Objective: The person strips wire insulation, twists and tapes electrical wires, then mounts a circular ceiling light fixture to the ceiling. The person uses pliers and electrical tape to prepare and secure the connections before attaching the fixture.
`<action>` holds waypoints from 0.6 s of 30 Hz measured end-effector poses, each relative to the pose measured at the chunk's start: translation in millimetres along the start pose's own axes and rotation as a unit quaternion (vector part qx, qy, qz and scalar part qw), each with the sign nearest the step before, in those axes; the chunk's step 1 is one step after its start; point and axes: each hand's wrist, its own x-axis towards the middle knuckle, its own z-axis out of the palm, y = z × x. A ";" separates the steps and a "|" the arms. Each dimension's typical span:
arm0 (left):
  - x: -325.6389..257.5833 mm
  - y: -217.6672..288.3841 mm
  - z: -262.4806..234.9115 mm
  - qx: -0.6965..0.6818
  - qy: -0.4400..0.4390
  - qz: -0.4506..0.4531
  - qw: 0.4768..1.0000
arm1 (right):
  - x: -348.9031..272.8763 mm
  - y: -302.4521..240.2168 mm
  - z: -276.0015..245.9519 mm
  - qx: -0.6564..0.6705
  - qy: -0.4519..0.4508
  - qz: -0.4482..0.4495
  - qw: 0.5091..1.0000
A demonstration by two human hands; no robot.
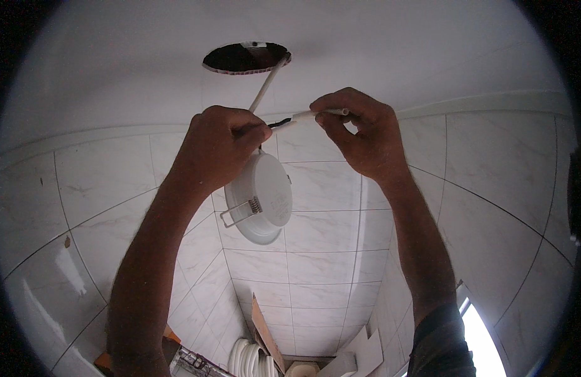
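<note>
Ceiling [397,56], white and plain, fills the upper half, with a round cut hole [246,58] at twelve o'clock. Marbled wall tiles [504,169] run down from three to nine o'clock. Below centre, a white round downlight [262,198] hangs tilted, its spring clip [240,210] sticking out at its eight o'clock side. A white cable [265,85] drops out of the hole's right edge toward the hands. Left hand [218,144] is closed, pinching the dark wire ends just above the lamp. Right hand [359,132], at two o'clock from the lamp, pinches a white sleeved wire [312,114] between thumb and fingers; the two wire ends meet between the hands
</note>
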 end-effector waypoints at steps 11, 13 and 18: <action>0.8 4.9 -4.9 -0.004 -0.008 0.004 1.000 | 0.9 -2.9 -4.6 -0.006 -0.025 0.028 0.999; 0.6 5.3 -3.8 -0.002 -0.009 0.001 1.000 | 0.5 0.5 -1.9 0.009 -0.009 0.009 1.000; 0.3 8.7 -3.6 -0.001 -0.011 -0.006 1.000 | 1.0 0.6 -3.8 0.015 -0.024 0.004 1.000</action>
